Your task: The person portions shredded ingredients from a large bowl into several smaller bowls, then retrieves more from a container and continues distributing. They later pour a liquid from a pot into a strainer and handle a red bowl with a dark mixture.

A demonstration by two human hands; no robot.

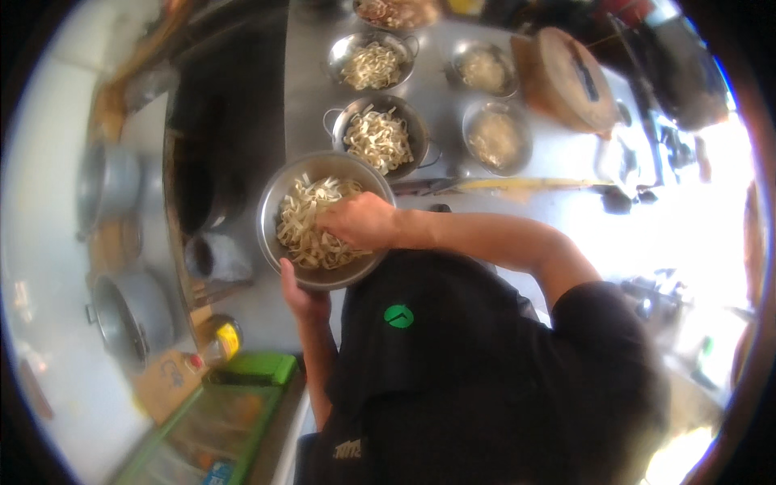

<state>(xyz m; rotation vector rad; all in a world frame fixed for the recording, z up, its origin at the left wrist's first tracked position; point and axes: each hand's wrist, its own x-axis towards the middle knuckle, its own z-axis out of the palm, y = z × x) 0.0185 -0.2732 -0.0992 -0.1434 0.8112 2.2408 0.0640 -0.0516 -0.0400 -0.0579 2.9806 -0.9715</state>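
Note:
A round stainless steel bowl is in front of my body, partly filled with pale, flat noodle-like strips. My left hand supports it at the near left, thumb up against the rim and the other fingers hidden underneath. From the right, my right hand reaches inside, its fingers curled down among the strips. Its fingertips are buried, so any grip on the strips is hidden. Just past the bowl is a two-handled metal pan of similar strips.
Farther along the steel counter is another pan of strips. Two metal bowls of pale food stand right, near a round wooden chopping block with a dark blade on it. Left are large pots, a bottle and a green-framed glass-topped case.

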